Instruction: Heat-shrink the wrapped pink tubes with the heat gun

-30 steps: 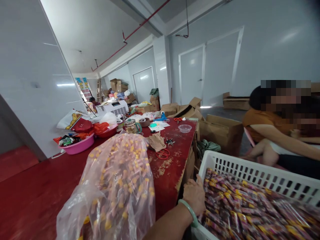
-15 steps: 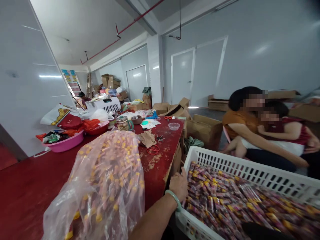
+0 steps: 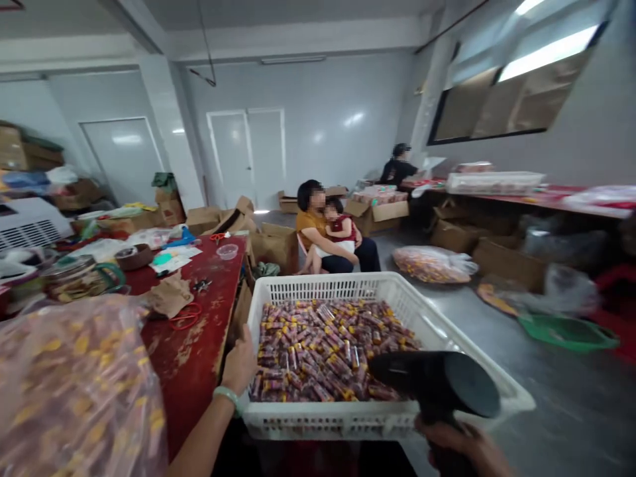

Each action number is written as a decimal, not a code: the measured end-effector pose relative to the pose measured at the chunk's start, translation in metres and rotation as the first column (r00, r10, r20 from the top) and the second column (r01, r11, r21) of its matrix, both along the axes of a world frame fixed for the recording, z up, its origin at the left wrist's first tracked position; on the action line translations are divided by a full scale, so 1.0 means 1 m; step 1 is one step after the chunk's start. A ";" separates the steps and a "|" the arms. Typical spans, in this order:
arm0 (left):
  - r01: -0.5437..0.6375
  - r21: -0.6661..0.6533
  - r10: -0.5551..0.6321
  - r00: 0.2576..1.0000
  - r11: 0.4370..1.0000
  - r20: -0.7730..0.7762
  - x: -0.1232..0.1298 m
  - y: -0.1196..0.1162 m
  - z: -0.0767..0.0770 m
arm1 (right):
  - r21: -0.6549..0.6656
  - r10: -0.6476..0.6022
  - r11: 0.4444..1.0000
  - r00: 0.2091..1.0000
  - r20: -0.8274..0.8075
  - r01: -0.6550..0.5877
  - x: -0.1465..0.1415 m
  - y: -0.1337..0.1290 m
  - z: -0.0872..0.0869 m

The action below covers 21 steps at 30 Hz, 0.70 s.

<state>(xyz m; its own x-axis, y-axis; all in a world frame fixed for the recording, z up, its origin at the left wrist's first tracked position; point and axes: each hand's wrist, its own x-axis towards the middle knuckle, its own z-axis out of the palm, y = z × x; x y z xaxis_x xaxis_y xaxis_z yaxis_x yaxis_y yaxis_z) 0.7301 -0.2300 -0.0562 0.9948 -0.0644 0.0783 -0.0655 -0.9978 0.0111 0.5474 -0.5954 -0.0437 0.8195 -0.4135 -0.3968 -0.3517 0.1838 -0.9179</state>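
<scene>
The right hand [image 3: 460,447] is closed around the grip of a black hair dryer [image 3: 432,381], though the fingers are dim and it could be a heat gun. Its long axis lies nearly level, the nozzle pointing left over the near right part of a white plastic crate [image 3: 318,424], toward wrapped tubes with yellow ends [image 3: 322,351] packed inside. The left hand [image 3: 239,364], fingers pressed together, rests against the crate's left rim, a pale green bangle [image 3: 226,397] on the wrist. Left of the crate stands a chipped red table [image 3: 196,351], with a bulging plastic bag [image 3: 74,391] nearer still. Beyond the crate, a seated person [image 3: 313,225] holds a child [image 3: 338,228] before a white panelled wall [image 3: 318,99]. Right of it spreads a grey floor [image 3: 571,424].
</scene>
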 end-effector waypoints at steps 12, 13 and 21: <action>-0.007 0.058 0.009 0.999 0.998 -0.037 0.005 0.002 -0.001 | -0.013 -0.256 0.967 0.967 -0.010 0.256 0.000 -0.014 0.027; -0.001 0.057 0.003 0.999 0.998 -0.032 0.005 0.002 -0.002 | -0.007 -0.262 0.965 0.965 -0.021 0.261 -0.003 -0.014 0.025; -0.002 0.048 0.004 0.999 0.999 -0.044 0.007 0.005 -0.006 | 0.015 -0.199 0.980 0.979 0.036 0.198 -0.004 -0.009 0.023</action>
<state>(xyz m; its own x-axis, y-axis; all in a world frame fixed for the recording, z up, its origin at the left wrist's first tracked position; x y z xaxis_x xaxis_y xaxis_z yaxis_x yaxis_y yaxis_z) 0.7376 -0.2248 -0.0624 0.9975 -0.0638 0.0313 -0.0627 -0.9974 -0.0342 0.5435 -0.6045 -0.0210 0.7358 -0.5650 -0.3733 -0.2730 0.2570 -0.9270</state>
